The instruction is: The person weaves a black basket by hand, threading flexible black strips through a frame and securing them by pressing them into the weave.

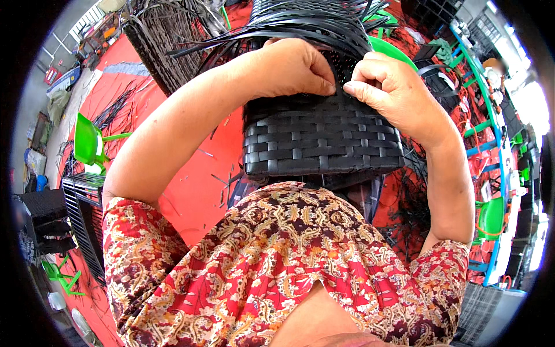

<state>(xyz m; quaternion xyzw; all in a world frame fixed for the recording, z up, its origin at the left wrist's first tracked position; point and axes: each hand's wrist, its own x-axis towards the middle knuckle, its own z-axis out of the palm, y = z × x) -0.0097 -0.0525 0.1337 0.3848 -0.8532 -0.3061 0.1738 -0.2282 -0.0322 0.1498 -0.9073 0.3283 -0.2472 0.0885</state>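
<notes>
You are holding a black woven basket (321,139) directly in front of your chest, above the red patterned blouse (277,260). Its finished lower band is showing flat plastic strips interlaced in a regular over-and-under grid, glossy and tightly packed, with a neat bottom edge. Above that band the weave is opening out, and loose black strips (300,23) are fanning away from the top in long, unwoven strands.

Your left hand (289,66) is curling over the upper edge of the woven band, fingertips pinched down on a strip where the weave ends. Your right hand (384,87) is pressing beside it, thumb and forefinger closed on the same row, the two hands nearly touching at the centre of the basket.

What the basket is holding inside cannot be told, since your hands and the strands are covering its mouth.

Beyond it, a second, darker woven frame (165,43) is standing on the red floor (196,179), with cut strip ends scattered about. At your left, a black slatted crate (87,214) is resting near a green plastic chair (87,141); its contents are not visible.
</notes>
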